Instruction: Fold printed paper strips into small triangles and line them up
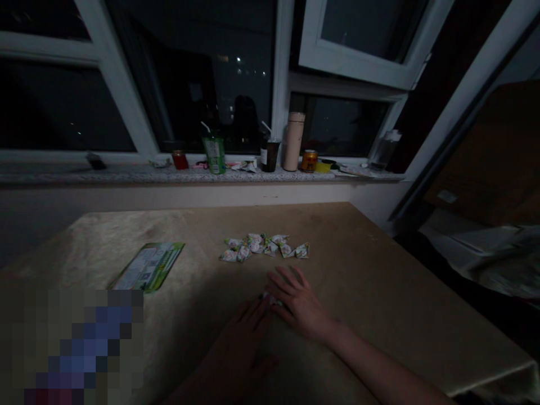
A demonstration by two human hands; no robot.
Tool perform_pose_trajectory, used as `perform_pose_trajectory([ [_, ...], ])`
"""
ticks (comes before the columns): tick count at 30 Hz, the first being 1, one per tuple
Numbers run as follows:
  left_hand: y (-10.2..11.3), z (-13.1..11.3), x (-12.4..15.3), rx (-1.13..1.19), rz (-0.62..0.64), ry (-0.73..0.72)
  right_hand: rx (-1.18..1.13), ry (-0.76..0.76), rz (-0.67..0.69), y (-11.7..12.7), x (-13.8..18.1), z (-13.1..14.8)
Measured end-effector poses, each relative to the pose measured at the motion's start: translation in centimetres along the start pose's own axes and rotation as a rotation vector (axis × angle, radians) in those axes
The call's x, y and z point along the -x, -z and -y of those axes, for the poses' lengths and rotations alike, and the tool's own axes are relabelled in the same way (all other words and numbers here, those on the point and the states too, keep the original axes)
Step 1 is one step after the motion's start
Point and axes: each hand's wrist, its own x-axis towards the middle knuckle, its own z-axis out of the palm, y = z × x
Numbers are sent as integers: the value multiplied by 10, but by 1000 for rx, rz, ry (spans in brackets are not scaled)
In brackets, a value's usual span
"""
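Observation:
A small wrapped candy (273,300) lies on the table between my two hands, partly covered by their fingers. My right hand (301,301) rests over it with the fingers spread. From the near left reaches my left hand (240,337), in shadow, its fingers stretched out flat and their tips at the candy's left side. Just beyond the hands, several more wrapped candies (256,243) with twisted white and green wrappers lie in a loose group. A flat green and white packet (149,267) is on the table to the left.
The table (358,270) has a tan cover and meets a windowsill (240,176). On the sill stand a green cup with a straw (215,153), a dark drink cup (269,154), a pink tall bottle (293,142), a red jar (179,160) and an orange can (309,161). The lower left is pixelated.

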Motion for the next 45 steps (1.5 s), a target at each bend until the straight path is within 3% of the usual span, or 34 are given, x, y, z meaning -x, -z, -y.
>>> perform_pose_trajectory([
  [5, -4, 3, 2, -17, -28, -49, -8, 14, 32, 1, -2, 1],
  [19, 6, 15, -3, -79, -28, -9, -118, 52, 20, 5, 2, 1],
  [32, 21, 9, 1, -42, 68, -9, -174, 64, 104, 8, 7, 1],
  [38, 22, 16, 3, 24, 53, -79, -171, 85, 69, 6, 8, 1],
  [45, 27, 12, 1, 19, 65, -49, -226, 167, -14, 9, 9, 2],
])
